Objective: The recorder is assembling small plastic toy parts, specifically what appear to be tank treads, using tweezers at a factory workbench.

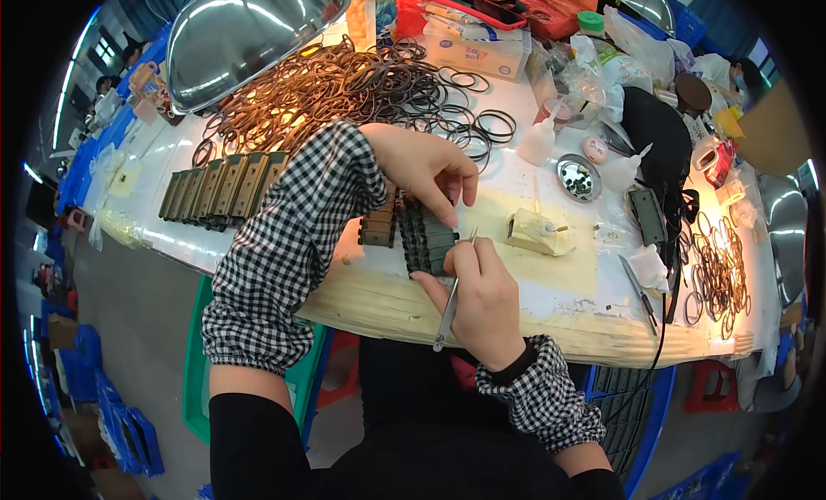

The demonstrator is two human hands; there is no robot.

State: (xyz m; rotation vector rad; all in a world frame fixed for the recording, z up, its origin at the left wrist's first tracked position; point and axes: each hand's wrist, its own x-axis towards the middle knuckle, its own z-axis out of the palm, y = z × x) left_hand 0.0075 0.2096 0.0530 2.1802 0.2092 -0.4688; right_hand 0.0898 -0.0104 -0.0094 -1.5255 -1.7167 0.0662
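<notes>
Working at the centre of the frame, a person in checked sleeve covers steadies a short row of dark green rectangular parts (426, 238) with the left hand (430, 169), its fingertips curled down and pressing on the row's top edge, while the right hand (483, 295) pinches a pair of slim metal tweezers (454, 292) between thumb and forefinger, the tips pointing up toward the parts; whether the tweezer tips grip anything cannot be told. The parts stand on edge on a pale yellow mat (516, 268) at the near edge of the workbench (387, 306), just right of a second small stack of olive pieces (379, 227). They look small, stiff and light, likely to topple as a row if nudged sideways, so a hold on the flat outer faces or a press from above seems the safest. A longer row of similar olive pieces (225, 187) lies at left of centre, a heap of brown and black rubber rings (344, 91) fills the upper middle, and squeeze bottles (539, 141), a small metal dish (578, 177) and a cream block (538, 232) sit to the right of centre
</notes>
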